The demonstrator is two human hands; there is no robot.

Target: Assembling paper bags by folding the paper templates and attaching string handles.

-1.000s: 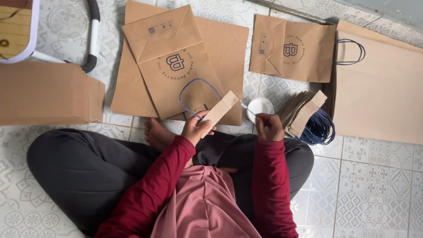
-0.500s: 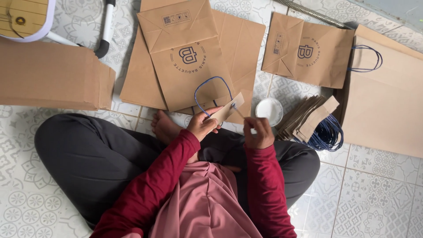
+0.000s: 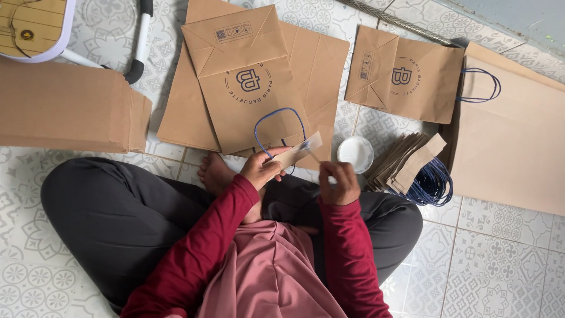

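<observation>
Above the crossed legs, left hand [image 3: 263, 168] grips a brown card strip [image 3: 296, 154] with blue cord loop [image 3: 279, 128] attached. Right hand [image 3: 338, 182] pinches a thin brush [image 3: 311, 152] touching the strip's end. Small white dish [image 3: 355, 153] on tiled floor [image 3: 500, 259], beside stacked strips [image 3: 406, 165]. Flat paper bag [image 3: 244, 82] just beyond.

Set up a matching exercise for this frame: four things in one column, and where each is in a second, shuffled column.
Things:
1. card strip with blue cord loop
2. small white dish
3. pile of handle strips
4. thick stack of flat brown bags

Places:
A. on the tiles just beyond the right hand
B. far left of the floor
C. in the left hand
D. right of the dish

Pairs: 1-C, 2-A, 3-D, 4-B
</observation>
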